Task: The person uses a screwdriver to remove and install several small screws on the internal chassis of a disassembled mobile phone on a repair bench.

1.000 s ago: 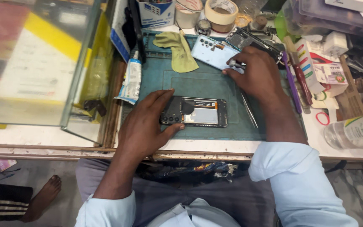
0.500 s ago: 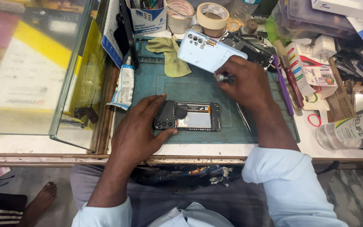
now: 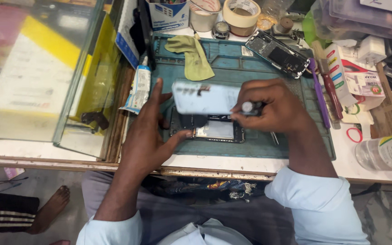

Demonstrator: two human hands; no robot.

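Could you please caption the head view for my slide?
Both hands, left hand and right hand, hold a pale blue back cover above an opened phone on a teal mat.

A smooth, pale blue plastic-looking back cover (image 3: pixel 205 97) lies above an opened phone (image 3: pixel 214 129) with a glossy panel. Beneath is a matt teal rubbery mat (image 3: pixel 232 63). At eleven o'clock, soft olive cloth (image 3: pixel 195 56); at nine, a clear glossy glass pane (image 3: pixel 37 68).

Pale back cover (image 3: pixel 205 97) motion-blurred, its right end hidden under right hand (image 3: pixel 275 109) fingers. Opened phone (image 3: pixel 214 129) below it partly covered by cover and left hand (image 3: pixel 148 136). Tool in right fingers mostly hidden. Plastic bottle (image 3: pixel 386 154) cut off by right edge.
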